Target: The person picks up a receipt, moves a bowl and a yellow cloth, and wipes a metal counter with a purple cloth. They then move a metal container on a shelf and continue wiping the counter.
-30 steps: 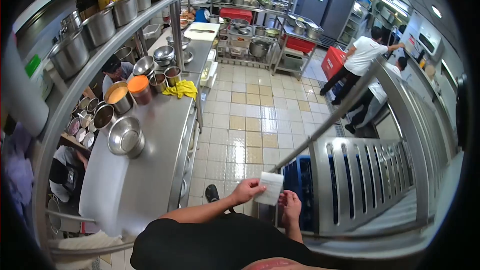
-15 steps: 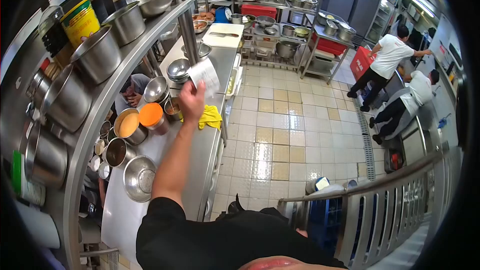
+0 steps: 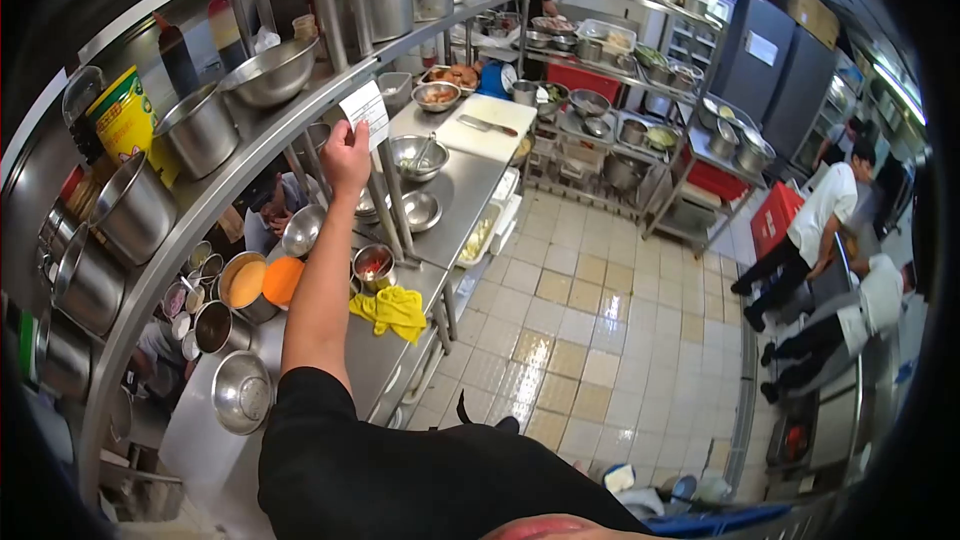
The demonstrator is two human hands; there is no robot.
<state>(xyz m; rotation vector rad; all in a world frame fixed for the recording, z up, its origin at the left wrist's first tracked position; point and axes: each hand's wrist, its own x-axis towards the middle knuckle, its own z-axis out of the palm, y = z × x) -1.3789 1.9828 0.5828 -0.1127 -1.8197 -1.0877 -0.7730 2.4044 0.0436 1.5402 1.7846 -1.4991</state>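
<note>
My left hand (image 3: 345,157) is raised at the end of an outstretched arm, its fingers pinched on a white printed slip of paper (image 3: 365,112). The slip overlaps the front edge of the upper steel shelf (image 3: 270,120), beside an upright post. Under the forearm, on the steel counter, are a container with an orange top (image 3: 283,282) and a small pot of red pieces (image 3: 373,265). A yellow cloth (image 3: 390,313) lies crumpled near the counter's front edge. My right hand is out of view.
Steel pots (image 3: 197,130) and bottles line the upper shelf at left. A knife (image 3: 487,127) lies on a white cutting board (image 3: 482,128) further along. Two people in white shirts (image 3: 826,210) stand at the right. Someone's hands show behind the counter.
My left hand has lifted the slip from above the counter up to the shelf edge. My view has turned left and shifted forward. One person at right has lowered an outstretched arm.
</note>
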